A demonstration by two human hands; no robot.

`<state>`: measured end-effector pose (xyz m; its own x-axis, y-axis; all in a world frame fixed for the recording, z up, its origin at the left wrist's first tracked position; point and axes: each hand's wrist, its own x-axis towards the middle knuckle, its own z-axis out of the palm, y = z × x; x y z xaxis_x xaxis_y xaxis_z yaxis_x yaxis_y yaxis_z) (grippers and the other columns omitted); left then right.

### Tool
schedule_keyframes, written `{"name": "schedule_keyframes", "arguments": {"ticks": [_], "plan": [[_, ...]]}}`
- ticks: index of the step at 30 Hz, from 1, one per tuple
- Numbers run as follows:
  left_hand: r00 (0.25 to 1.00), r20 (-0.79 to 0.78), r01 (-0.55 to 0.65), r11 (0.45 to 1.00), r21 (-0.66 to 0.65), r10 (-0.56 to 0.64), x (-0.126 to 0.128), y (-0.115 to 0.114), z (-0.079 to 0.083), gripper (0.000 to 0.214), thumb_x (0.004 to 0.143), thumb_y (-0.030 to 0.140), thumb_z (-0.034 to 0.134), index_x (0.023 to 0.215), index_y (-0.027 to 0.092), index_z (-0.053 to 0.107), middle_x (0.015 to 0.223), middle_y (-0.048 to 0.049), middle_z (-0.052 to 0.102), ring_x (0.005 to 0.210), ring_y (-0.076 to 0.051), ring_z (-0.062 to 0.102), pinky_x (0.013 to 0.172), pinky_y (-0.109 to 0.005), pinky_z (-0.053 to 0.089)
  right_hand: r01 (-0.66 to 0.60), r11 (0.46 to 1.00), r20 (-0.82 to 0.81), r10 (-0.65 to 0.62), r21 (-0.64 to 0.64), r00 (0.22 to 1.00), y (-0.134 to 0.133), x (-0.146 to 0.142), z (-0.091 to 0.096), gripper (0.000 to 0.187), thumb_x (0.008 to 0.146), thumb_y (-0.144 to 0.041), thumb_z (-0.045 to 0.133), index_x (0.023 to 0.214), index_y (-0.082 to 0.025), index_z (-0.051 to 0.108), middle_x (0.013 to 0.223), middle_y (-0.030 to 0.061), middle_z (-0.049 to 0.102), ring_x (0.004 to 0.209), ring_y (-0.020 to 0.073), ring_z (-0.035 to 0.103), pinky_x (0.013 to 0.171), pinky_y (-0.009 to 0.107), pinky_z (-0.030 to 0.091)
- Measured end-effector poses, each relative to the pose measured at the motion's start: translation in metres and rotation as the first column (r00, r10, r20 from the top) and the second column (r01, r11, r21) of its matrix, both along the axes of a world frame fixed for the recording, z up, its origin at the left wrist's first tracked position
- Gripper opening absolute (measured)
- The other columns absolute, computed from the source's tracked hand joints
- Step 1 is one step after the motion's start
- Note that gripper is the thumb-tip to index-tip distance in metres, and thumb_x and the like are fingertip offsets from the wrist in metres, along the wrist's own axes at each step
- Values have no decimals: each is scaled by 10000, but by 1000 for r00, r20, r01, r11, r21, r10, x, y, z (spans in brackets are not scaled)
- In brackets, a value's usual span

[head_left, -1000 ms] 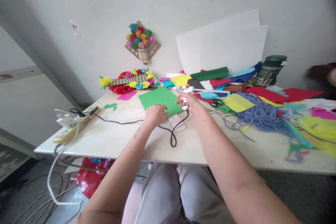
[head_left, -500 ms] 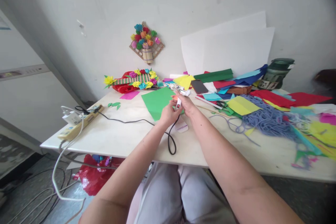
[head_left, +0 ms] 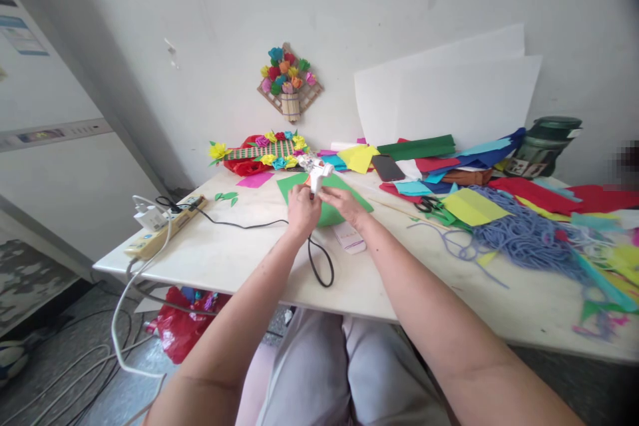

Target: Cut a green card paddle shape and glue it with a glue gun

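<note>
A white hot glue gun [head_left: 319, 176] is held up above the table, its black cord [head_left: 331, 266] looping down below. My left hand [head_left: 302, 212] is closed round its handle. The fingers of my right hand [head_left: 345, 205] are pressed together against the lower part of the handle from the right. Beneath both hands lies a green paper sheet [head_left: 357, 203], partly covered by them. Near my right wrist rests a small white packet [head_left: 351, 239] with faint pink marks.
A power strip [head_left: 164, 229] stands at the left, near cut green leaves [head_left: 227, 198]. At the back lies a flower-covered guitar shape [head_left: 262, 150]. Scissors [head_left: 428, 205], coloured paper [head_left: 474, 205], blue yarn [head_left: 519, 233] and a dark jar [head_left: 544, 146] fill the right side.
The glue gun has moved left and turned, its handle now inside my left hand. My right hand has slid from the gun's body to the lower handle. The view has shifted slightly left.
</note>
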<state>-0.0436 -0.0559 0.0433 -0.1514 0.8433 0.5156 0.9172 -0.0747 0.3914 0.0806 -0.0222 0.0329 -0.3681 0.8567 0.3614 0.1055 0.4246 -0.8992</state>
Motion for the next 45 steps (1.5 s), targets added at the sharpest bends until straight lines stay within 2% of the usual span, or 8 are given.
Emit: {"name": "schedule_keyframes", "arguments": {"ticks": [2,5,8,14,19,24,34,45], "plan": [[995,-43,-87,996,12,87,-15,2,3,340,843,399,355,891,177,609,1124,-118,528,1082,-252,428,932,-363,338,93,978,189,-129,189,974,3,0,-4,393,749,-375,580,1108,-217,606,1227,55,555,1193,209,438,1019,350,294],[971,-72,-229,973,-27,226,-40,4,6,381,823,461,367,911,196,627,1111,-109,562,1076,-272,433,900,-376,345,81,888,432,-297,453,852,6,-1,-9,548,758,-389,565,1260,-180,493,1395,78,367,1309,233,266,1088,393,136],[930,-60,-367,918,-151,362,-65,7,5,372,805,448,399,890,184,646,966,-113,640,1025,-282,481,865,-386,343,33,842,591,-405,539,697,6,-1,-13,665,791,-478,474,1356,-146,360,1453,73,246,1355,245,121,1097,428,42],[873,-40,-477,834,-277,486,-111,16,-6,370,794,430,405,909,184,657,966,-146,648,1061,-313,471,874,-439,297,-42,902,780,-347,430,521,0,-1,-15,758,814,-584,318,1415,-135,206,1490,43,86,1368,207,8,1100,398,23],[875,-135,-483,824,-295,465,-141,18,-13,375,794,432,412,941,188,654,1068,-154,614,1089,-341,433,899,-509,247,-86,961,861,-194,264,470,-4,-3,-16,815,776,-658,295,1426,-185,158,1491,6,56,1368,208,-10,1093,426,15],[862,-260,-494,834,-245,434,-162,15,-18,366,803,452,418,879,199,670,1043,-127,622,1057,-325,449,874,-463,293,-95,989,898,-65,117,436,-7,-3,-17,940,690,-768,282,1433,-223,96,1493,1,43,1365,249,-12,1082,468,26],[860,-339,-483,823,-300,382,-194,20,-18,350,820,414,428,948,179,653,1120,-122,589,1031,-293,504,812,-357,389,-103,989,909,-50,101,414,-6,-4,-18,977,650,-807,270,1431,-240,116,1495,7,21,1362,262,-45,1077,476,7],[841,-268,-541,750,-380,471,-226,45,-24,412,805,399,424,1033,124,630,1139,-168,573,1045,-313,520,821,-358,409,-122,985,913,-64,123,403,-2,-3,-23,976,643,-808,271,1428,-244,134,1495,17,25,1363,261,-36,1074,486,20]]}}
